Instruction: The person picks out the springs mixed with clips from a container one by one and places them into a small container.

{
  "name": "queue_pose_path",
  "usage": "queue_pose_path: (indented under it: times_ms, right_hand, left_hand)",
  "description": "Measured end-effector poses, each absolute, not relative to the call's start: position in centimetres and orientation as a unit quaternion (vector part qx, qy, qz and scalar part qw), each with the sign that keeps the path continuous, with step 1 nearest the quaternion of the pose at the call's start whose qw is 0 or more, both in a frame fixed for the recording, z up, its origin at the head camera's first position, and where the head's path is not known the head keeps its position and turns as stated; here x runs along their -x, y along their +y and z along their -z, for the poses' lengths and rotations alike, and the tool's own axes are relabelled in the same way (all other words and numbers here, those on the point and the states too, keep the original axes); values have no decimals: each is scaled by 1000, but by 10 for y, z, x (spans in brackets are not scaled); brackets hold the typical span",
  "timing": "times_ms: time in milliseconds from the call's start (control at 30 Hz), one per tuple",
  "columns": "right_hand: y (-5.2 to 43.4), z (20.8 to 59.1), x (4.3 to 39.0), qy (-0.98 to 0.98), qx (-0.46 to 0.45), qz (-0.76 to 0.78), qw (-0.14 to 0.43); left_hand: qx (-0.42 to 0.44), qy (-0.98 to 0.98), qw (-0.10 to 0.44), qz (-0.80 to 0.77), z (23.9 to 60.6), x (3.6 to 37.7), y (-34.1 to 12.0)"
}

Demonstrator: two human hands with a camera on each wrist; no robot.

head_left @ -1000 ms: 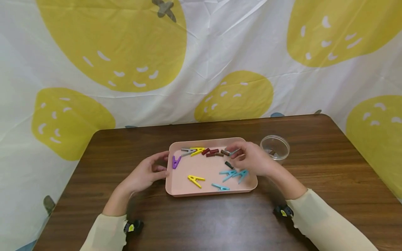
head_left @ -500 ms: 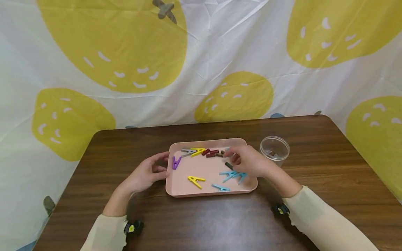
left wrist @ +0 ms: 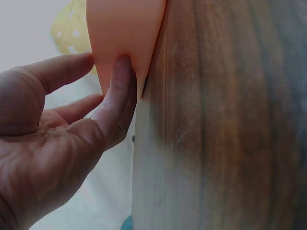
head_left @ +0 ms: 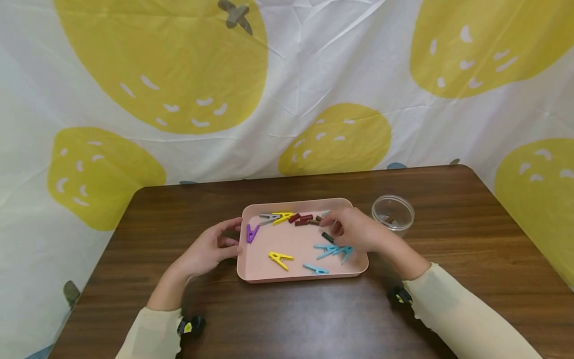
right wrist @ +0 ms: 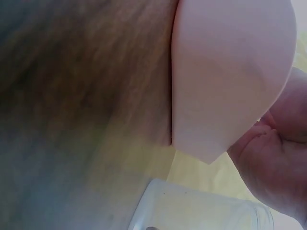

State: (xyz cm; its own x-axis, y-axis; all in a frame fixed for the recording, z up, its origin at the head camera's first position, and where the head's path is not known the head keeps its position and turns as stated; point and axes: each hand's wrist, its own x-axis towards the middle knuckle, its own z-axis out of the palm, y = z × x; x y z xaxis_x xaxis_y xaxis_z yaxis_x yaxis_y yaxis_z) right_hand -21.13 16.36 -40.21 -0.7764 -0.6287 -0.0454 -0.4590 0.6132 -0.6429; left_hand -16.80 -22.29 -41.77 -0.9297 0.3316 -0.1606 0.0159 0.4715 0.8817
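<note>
A pink tray [head_left: 296,276] sits mid-table with several coloured clothes-peg pieces: purple [head_left: 251,233], yellow [head_left: 280,259], grey [head_left: 268,218], teal [head_left: 334,251]. It also holds small dark springs [head_left: 305,219]. My left hand [head_left: 233,237] rests against the tray's left wall, thumb [left wrist: 115,96] pressed on the pink wall [left wrist: 124,33]. My right hand [head_left: 335,225] hovers over the tray's back right with fingers curled. A black spring [head_left: 328,237] lies just beside it. A bit of pale teal [head_left: 325,213] peeks past the fingertips; whether it is pinched stays hidden.
A small clear jar [head_left: 392,212] stands right of the tray with something dark inside; its rim [right wrist: 192,211] shows under the tray corner [right wrist: 225,72]. A white cloth with yellow blobs [head_left: 287,89] hangs behind the brown table [head_left: 291,319].
My right hand has drifted a little left and toward me over the tray's back right. The left hand and the tray stay where they were.
</note>
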Motion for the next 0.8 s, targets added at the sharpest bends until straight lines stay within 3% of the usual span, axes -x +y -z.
queue_pose_path:
  times_ms: [333, 800]
  right_hand:
    - [157, 406, 214, 880, 349, 300, 120]
    - [152, 408, 212, 887, 336, 285, 140]
  left_hand:
    - [-107, 842, 154, -506, 419, 167, -224]
    - [-110, 844, 152, -503, 421, 168, -224]
